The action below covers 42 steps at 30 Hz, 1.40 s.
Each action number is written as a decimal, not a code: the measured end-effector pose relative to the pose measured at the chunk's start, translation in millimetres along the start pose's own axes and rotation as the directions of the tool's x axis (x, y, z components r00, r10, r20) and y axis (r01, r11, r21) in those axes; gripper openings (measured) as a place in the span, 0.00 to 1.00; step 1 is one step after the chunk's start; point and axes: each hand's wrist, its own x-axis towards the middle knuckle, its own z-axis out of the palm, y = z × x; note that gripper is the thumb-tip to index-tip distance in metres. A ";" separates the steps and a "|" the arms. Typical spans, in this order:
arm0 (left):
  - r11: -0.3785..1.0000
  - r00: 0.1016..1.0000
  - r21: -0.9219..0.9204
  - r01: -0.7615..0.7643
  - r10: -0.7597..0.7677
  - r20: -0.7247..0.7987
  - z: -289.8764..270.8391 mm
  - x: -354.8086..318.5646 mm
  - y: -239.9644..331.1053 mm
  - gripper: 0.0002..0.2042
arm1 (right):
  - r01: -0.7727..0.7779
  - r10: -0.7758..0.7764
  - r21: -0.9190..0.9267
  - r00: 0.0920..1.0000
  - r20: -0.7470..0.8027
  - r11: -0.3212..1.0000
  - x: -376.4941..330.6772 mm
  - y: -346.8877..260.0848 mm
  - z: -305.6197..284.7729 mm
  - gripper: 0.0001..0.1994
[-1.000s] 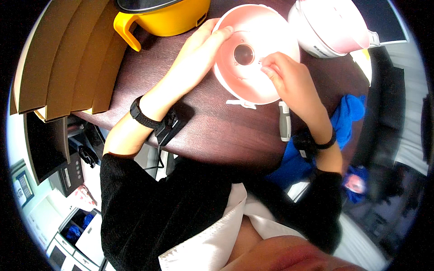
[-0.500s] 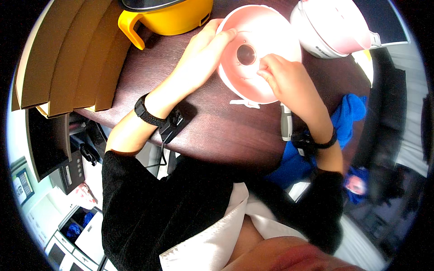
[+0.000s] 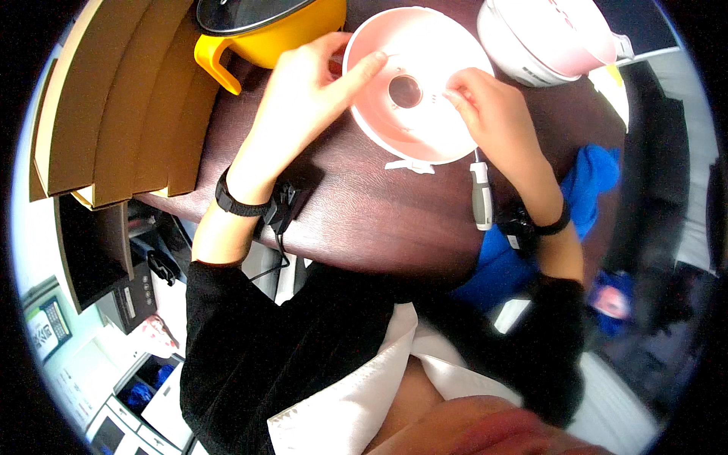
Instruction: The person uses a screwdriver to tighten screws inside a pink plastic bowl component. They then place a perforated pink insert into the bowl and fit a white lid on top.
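A pink bowl-shaped shell (image 3: 421,136) with a round hole in its middle lies on the dark table, its inside facing up. My left hand (image 3: 307,95) holds its left rim, thumb over the inner wall and fingers around the outside. Over the shell's right inner side is my right hand (image 3: 493,110), thumb and fingertips pinched together just right of the hole. Whatever is between those fingertips is too small or hidden to make out. Near my right wrist lies a screwdriver (image 3: 482,196) with a grey and white handle, its shaft end partly hidden by the shell.
A yellow pot (image 3: 296,38) with a dark lid stands at the back left beside brown cardboard dividers (image 3: 136,98). At the back right is a pink and white pot (image 3: 531,45). Blue cloth (image 3: 588,182) lies at the table's right edge; a black device with a cable (image 3: 284,208) sits near my left wrist.
My right fingertips have moved up and away from the hole, across the shell's right inner side. The left hand has shifted left on the rim, its fingers spread more. More of the screwdriver shows.
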 end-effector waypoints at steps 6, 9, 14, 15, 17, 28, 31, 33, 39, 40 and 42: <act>0.901 0.872 -0.157 -0.405 0.328 -0.364 -35.6 -11.8 42.1 0.19 | 0.078 -0.078 0.004 0.996 -0.035 0.997 -0.5 4.0 2.9 0.08; 0.549 0.786 -0.605 -0.576 0.574 -0.228 -59.2 -13.9 66.0 0.55 | 0.094 -0.094 -0.001 0.994 -0.053 0.996 -1.3 5.7 0.7 0.08; 0.537 0.456 -0.765 -0.356 0.814 0.359 -60.4 -5.8 111.6 0.51 | 0.065 -0.063 0.059 0.998 -0.029 0.996 -5.7 14.7 8.1 0.09; 0.572 0.424 -0.745 -0.344 0.802 0.421 -59.3 -2.7 118.6 0.50 | 0.033 -0.032 0.107 0.999 -0.011 0.994 -5.2 13.0 6.5 0.09; 0.585 0.356 -0.736 -0.341 0.805 0.475 -54.1 0.9 120.6 0.48 | 0.011 -0.011 -0.022 0.999 0.035 1.000 -2.8 5.0 -3.7 0.09; 0.644 0.263 -0.691 -0.328 0.765 0.588 -47.3 6.9 121.7 0.39 | 0.154 -0.154 -0.055 0.988 -0.009 0.987 -3.0 3.6 4.4 0.07; 0.627 0.265 -0.711 -0.318 0.779 0.568 -43.0 13.4 114.8 0.37 | 0.147 -0.157 -0.143 0.985 -0.065 0.979 -6.5 1.8 6.7 0.07; 0.602 0.268 -0.737 -0.309 0.798 0.540 -38.1 21.5 107.9 0.35 | 0.108 -0.116 -0.163 0.992 -0.045 0.981 -11.3 6.0 4.2 0.07; 0.645 0.790 -0.705 -0.295 0.580 0.200 -52.8 32.8 79.0 0.30 | 0.107 -0.104 -0.107 0.994 0.034 0.989 3.7 8.6 -1.6 0.07; 0.661 0.859 -0.692 -0.289 0.499 0.118 -43.8 32.4 66.7 0.30 | 0.092 -0.090 -0.126 0.996 0.020 0.988 -5.0 12.3 -2.0 0.07; 0.763 0.952 -0.583 -0.279 0.297 -0.066 -31.6 18.9 40.0 0.28 | 0.066 -0.062 -0.080 0.996 0.059 0.995 -2.5 11.5 3.3 0.07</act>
